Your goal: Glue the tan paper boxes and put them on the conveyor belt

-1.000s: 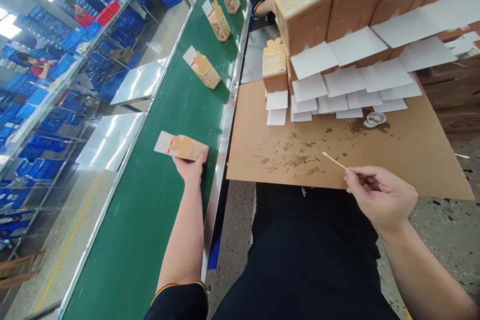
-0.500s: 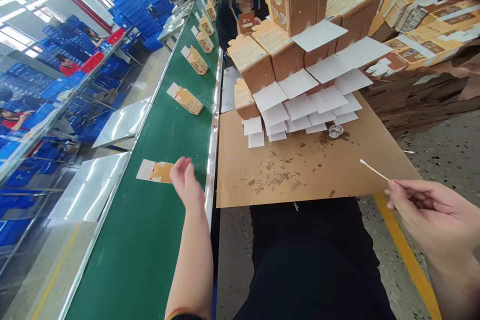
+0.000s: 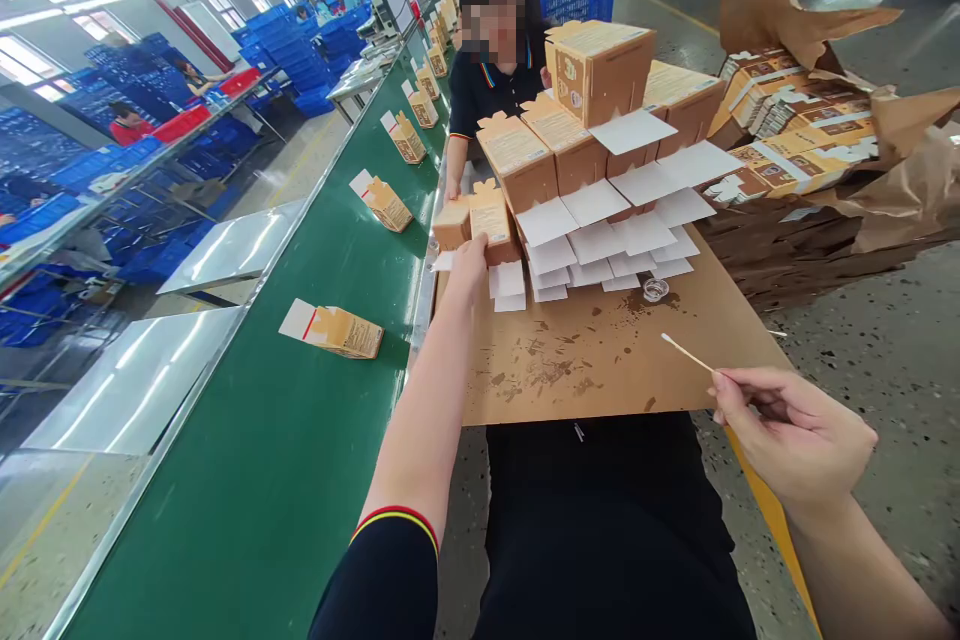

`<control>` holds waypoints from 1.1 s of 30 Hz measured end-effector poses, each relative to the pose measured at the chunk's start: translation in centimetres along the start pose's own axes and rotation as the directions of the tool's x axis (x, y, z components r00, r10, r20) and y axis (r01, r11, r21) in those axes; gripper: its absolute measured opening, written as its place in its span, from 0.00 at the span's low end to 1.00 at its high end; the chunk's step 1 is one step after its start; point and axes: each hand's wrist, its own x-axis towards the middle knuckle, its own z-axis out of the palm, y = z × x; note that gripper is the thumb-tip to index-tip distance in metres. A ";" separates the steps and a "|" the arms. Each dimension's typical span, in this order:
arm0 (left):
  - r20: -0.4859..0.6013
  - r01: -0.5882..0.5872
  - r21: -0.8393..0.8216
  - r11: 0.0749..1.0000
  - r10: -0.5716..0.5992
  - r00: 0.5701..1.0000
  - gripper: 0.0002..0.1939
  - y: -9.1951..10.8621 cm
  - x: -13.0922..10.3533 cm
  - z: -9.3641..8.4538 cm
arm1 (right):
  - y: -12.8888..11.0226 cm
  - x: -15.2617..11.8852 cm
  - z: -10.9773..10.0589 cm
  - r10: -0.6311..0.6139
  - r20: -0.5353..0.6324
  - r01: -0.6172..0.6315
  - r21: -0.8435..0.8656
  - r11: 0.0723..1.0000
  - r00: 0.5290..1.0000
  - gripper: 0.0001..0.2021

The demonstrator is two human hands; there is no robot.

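My left hand (image 3: 469, 268) is at the near lower side of a small brown carton (image 3: 491, 218) beside the stack, its fingers closed on the carton's edge and partly hidden. White flaps (image 3: 510, 282) hang toward me below that carton. My right hand (image 3: 787, 430) pinches a cotton swab (image 3: 686, 352) between thumb and fingertips, its white tip pointing left over the brown board (image 3: 645, 380). A small clear dish (image 3: 655, 290) sits on the board among dark wet spots. Stacked cartons (image 3: 555, 155) with white flaps stand behind it.
The green conveyor (image 3: 247, 480) on the left carries a row of cartons, the nearest carton (image 3: 343, 332) lying tilted. Across the stack a co-worker (image 3: 495, 85) reaches to another carton (image 3: 451, 223). Bundled flat cartons (image 3: 802, 140) in torn brown paper lie at right.
My left hand has moved from the carton on the conveyor to one beside the stack. The nearest conveyor carton now stands opened out. A co-worker's carton has appeared beside mine. The swab stays in my right hand.
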 end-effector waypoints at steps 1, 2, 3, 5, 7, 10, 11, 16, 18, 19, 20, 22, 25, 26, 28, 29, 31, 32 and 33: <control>-0.011 -0.006 -0.016 1.000 0.006 1.000 0.22 -0.4 -0.8 -1.0 | 0.1 0.0 0.0 0.004 0.004 -0.004 0.003 1.000 1.000 0.03; -0.018 -0.009 -0.040 0.999 0.008 1.000 0.22 -0.8 -1.7 -2.1 | 0.2 -0.1 0.1 0.010 0.010 -0.011 0.009 1.000 1.000 0.02; -0.019 -0.010 -0.072 0.997 0.009 1.000 0.22 -1.3 -2.8 -3.4 | 0.4 -0.2 0.2 0.016 0.017 -0.016 0.014 1.000 1.000 0.02; -0.004 -0.021 -0.164 0.986 0.021 1.000 0.23 -2.7 -5.3 -6.1 | 1.1 -0.2 0.4 0.030 0.027 -0.030 0.008 1.000 0.999 0.02; 0.028 -0.038 -0.267 0.963 0.047 0.999 0.26 -4.4 -8.3 -8.6 | 2.0 0.2 0.5 0.044 0.032 -0.043 -0.037 0.998 0.999 0.03; 0.093 0.020 -0.362 0.932 0.015 0.996 0.33 -7.4 -12.9 -11.4 | 3.6 2.6 0.6 0.074 0.056 -0.062 -0.193 0.979 0.996 0.06; 0.111 0.057 -0.377 0.925 -0.016 0.994 0.35 -8.4 -14.1 -11.9 | 4.2 3.8 0.5 0.094 0.079 -0.070 -0.263 0.962 0.992 0.06; 0.093 0.083 -0.398 0.913 -0.050 0.994 0.40 -11.6 -17.0 -11.6 | 6.1 10.2 1.4 0.214 0.336 -0.005 -0.527 0.850 0.917 0.03; 0.062 0.053 -0.406 0.912 -0.031 0.998 0.42 -12.0 -17.0 -10.7 | 6.8 11.8 2.4 0.214 0.432 0.069 -0.553 0.830 0.876 0.06; 0.048 0.043 -0.413 0.910 -0.026 0.999 0.42 -12.2 -16.9 -10.2 | 7.0 12.3 2.9 0.210 0.469 0.099 -0.553 0.827 0.858 0.07; 0.039 0.038 -0.420 0.907 -0.023 0.999 0.43 -12.3 -16.8 -9.8 | 7.3 12.7 3.4 0.207 0.499 0.121 -0.548 0.828 0.842 0.08; 0.036 0.040 -0.431 0.902 -0.028 0.999 0.43 -12.5 -16.6 -9.0 | 7.8 13.3 3.8 0.209 0.531 0.136 -0.537 0.832 0.821 0.09; 0.012 0.033 -0.449 0.893 -0.031 0.999 0.44 -12.9 -16.4 -8.2 | 8.0 13.2 3.0 0.212 0.508 0.116 -0.539 0.834 0.835 0.08; -0.015 0.014 -0.455 0.890 -0.024 1.000 0.44 -13.0 -16.3 -8.0 | 7.7 12.8 2.5 0.201 0.473 0.100 -0.537 0.837 0.858 0.07; -0.084 -0.044 -0.457 0.888 0.006 0.996 0.45 -13.1 -16.2 -7.7 | 6.6 11.1 1.8 0.156 0.371 0.056 -0.503 0.863 0.916 0.05; -0.104 -0.065 -0.449 0.891 0.020 0.994 0.45 -13.1 -16.1 -7.5 | 5.8 9.7 1.8 0.131 0.326 0.037 -0.463 0.886 0.936 0.05; -0.093 -0.068 -0.426 0.902 0.031 0.995 0.45 -12.8 -16.0 -7.3 | 3.9 6.3 2.9 0.091 0.331 0.025 -0.330 0.944 0.939 0.06; -0.069 -0.052 -0.416 0.908 0.025 0.997 0.45 -12.6 -16.0 -7.2 | 2.9 4.4 3.9 0.065 0.381 0.034 -0.247 0.968 0.922 0.07; -0.043 -0.034 -0.408 0.913 0.018 0.999 0.45 -12.3 -15.9 -7.1 | 2.0 2.5 5.1 0.041 0.446 0.036 -0.164 0.986 0.894 0.08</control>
